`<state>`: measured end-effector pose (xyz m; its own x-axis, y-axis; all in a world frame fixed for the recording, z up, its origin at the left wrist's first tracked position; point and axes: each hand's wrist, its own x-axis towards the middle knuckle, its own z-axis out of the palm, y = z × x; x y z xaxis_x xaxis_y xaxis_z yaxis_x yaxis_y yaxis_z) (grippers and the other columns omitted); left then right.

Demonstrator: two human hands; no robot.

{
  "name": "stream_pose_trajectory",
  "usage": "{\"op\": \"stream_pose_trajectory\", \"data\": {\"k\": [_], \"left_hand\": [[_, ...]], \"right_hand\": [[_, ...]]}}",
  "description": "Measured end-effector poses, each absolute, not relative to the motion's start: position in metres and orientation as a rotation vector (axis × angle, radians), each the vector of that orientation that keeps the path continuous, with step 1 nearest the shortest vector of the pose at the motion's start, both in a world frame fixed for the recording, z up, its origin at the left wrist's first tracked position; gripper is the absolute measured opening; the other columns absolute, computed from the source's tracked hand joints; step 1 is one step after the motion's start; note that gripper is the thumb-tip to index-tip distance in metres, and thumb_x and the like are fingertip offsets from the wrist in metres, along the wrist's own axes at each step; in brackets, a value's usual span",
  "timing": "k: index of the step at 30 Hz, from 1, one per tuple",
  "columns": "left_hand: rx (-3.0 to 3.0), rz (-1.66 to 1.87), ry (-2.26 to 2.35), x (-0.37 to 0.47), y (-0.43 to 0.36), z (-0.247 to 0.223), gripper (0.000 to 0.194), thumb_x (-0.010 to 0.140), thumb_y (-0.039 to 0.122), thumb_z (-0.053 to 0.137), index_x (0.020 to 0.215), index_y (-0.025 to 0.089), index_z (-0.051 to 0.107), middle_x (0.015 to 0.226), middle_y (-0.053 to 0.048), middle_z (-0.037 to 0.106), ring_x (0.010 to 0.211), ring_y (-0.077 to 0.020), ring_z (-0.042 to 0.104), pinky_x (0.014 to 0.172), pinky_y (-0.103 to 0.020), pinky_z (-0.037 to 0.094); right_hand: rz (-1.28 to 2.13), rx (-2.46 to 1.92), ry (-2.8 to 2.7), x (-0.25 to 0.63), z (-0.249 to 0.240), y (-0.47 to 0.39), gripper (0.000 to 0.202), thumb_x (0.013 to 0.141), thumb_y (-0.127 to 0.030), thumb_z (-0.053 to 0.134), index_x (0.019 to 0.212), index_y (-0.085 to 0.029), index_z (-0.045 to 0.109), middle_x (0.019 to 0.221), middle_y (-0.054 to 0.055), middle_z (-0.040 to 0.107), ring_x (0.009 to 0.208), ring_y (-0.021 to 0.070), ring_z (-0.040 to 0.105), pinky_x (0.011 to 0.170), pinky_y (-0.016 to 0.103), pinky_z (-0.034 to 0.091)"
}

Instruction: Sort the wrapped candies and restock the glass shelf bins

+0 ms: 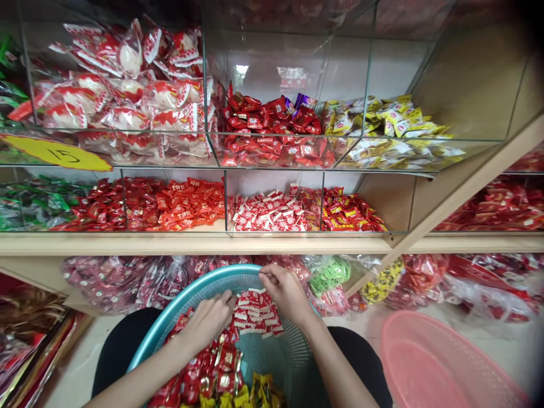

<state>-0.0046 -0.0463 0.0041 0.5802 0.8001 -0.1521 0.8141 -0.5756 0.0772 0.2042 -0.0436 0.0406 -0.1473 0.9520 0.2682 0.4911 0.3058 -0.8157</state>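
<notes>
A teal mesh basket (147, 340) stands between my black-clad knees. Inside it lie red-and-white wrapped candies (257, 311), red-and-gold wrapped candies (212, 365) and yellow-wrapped candies (266, 391). My left hand (212, 317) is over the basket, fingers curled down at the left edge of the red-and-white candies; what its fingertips hold, if anything, is hidden. My right hand (289, 292) is at the far rim, just right of those candies. Its thumb and fingers are pinched together, and I cannot make out anything between them.
Ahead, clear-fronted shelf bins hold red-and-white candies (270, 212), orange-red candies (193, 201) and larger wrapped sweets (127, 107). A wooden shelf edge (170, 245) runs above the basket's far side. Bagged candies (329, 277) lie below it. A pink basket (391, 340) stands at right.
</notes>
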Motion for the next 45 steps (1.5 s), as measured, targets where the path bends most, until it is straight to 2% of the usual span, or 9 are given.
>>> {"op": "stream_pose_trajectory", "data": {"k": [9, 15, 21, 25, 30, 36, 40, 43, 45], "left_hand": [[2.729, -0.186, 1.351, -0.005, -0.047, 0.019, 0.036, 0.084, 0.021, 0.035, 0.115, 0.018, 0.052, 0.116, -0.011, 0.053, 0.091, -0.0208, 0.059, 0.071, -0.029, 0.049], [2.815, 0.301, 1.28, -0.005, -0.022, 0.04, 0.033, 0.088, 0.024, 0.032, 0.109, 0.019, 0.057, 0.108, -0.008, 0.059, 0.099, -0.0182, 0.055, 0.09, -0.032, 0.043], [2.585, 0.647, 1.289, -0.015, 0.009, 0.054, 0.033, 0.089, 0.03, 0.034, 0.098, 0.018, 0.064, 0.098, -0.005, 0.064, 0.092, -0.0149, 0.058, 0.085, -0.026, 0.045], [2.435, 0.556, 1.174, -0.018, 0.023, 0.063, 0.035, 0.087, 0.036, 0.037, 0.099, 0.021, 0.067, 0.1, -0.002, 0.068, 0.091, -0.0147, 0.061, 0.083, -0.024, 0.046], [2.469, 0.459, 1.085, -0.016, 0.028, 0.06, 0.036, 0.086, 0.039, 0.039, 0.108, 0.026, 0.064, 0.108, 0.001, 0.066, 0.1, -0.016, 0.06, 0.091, -0.026, 0.043], [2.304, 0.445, 1.048, -0.016, 0.032, 0.021, 0.047, 0.083, 0.042, 0.045, 0.128, 0.031, 0.045, 0.129, 0.001, 0.052, 0.116, -0.0198, 0.049, 0.101, -0.033, 0.035], [2.072, 0.392, 0.93, -0.024, 0.043, 0.02, 0.045, 0.081, 0.045, 0.048, 0.12, 0.024, 0.055, 0.122, -0.002, 0.058, 0.11, -0.0209, 0.052, 0.097, -0.031, 0.037], [1.928, 0.232, 0.859, -0.036, 0.049, 0.028, 0.043, 0.08, 0.049, 0.048, 0.108, 0.02, 0.062, 0.107, -0.002, 0.065, 0.097, -0.0204, 0.057, 0.085, -0.027, 0.043], [1.896, 0.184, 0.885, -0.043, 0.051, 0.03, 0.042, 0.078, 0.051, 0.048, 0.098, 0.018, 0.064, 0.097, -0.002, 0.067, 0.089, -0.0199, 0.058, 0.077, -0.025, 0.043]], "right_hand": [[0.769, -1.297, -1.76, 0.205, 0.037, -0.043, 0.02, 0.085, -0.03, 0.044, 0.081, -0.02, 0.06, 0.069, 0.0, 0.061, 0.062, 0.0119, 0.054, 0.055, 0.021, 0.039], [0.762, -1.288, -1.756, 0.205, 0.036, -0.042, 0.02, 0.086, -0.03, 0.043, 0.079, -0.019, 0.059, 0.068, 0.0, 0.06, 0.059, 0.0116, 0.052, 0.054, 0.021, 0.037], [0.733, -1.306, -1.775, 0.207, 0.032, -0.042, 0.019, 0.085, -0.029, 0.043, 0.078, -0.02, 0.058, 0.063, -0.002, 0.057, 0.057, 0.0112, 0.05, 0.054, 0.021, 0.035], [0.727, -1.317, -1.779, 0.206, 0.031, -0.043, 0.02, 0.085, -0.029, 0.043, 0.075, -0.019, 0.057, 0.063, -0.002, 0.057, 0.057, 0.011, 0.049, 0.053, 0.021, 0.034], [0.718, -1.32, -1.781, 0.203, 0.029, -0.04, 0.022, 0.086, -0.03, 0.043, 0.075, -0.018, 0.057, 0.064, -0.002, 0.055, 0.058, 0.0102, 0.048, 0.054, 0.02, 0.034], [0.733, -1.27, -1.73, 0.198, 0.029, -0.038, 0.024, 0.089, -0.032, 0.04, 0.087, -0.019, 0.059, 0.068, -0.001, 0.058, 0.059, 0.0101, 0.05, 0.055, 0.02, 0.038], [0.594, -1.236, -1.733, 0.203, 0.047, -0.038, 0.023, 0.089, -0.032, 0.042, 0.097, -0.02, 0.06, 0.081, 0.002, 0.063, 0.067, 0.0111, 0.056, 0.061, 0.02, 0.042], [0.418, -1.25, -1.758, 0.218, 0.079, -0.029, 0.024, 0.088, -0.031, 0.044, 0.103, -0.019, 0.058, 0.078, 0.002, 0.063, 0.063, 0.0109, 0.054, 0.059, 0.021, 0.042], [0.258, -1.274, -1.828, 0.233, 0.104, -0.014, 0.024, 0.088, -0.029, 0.044, 0.103, -0.019, 0.059, 0.083, 0.003, 0.063, 0.069, 0.0115, 0.056, 0.065, 0.022, 0.043]]}}
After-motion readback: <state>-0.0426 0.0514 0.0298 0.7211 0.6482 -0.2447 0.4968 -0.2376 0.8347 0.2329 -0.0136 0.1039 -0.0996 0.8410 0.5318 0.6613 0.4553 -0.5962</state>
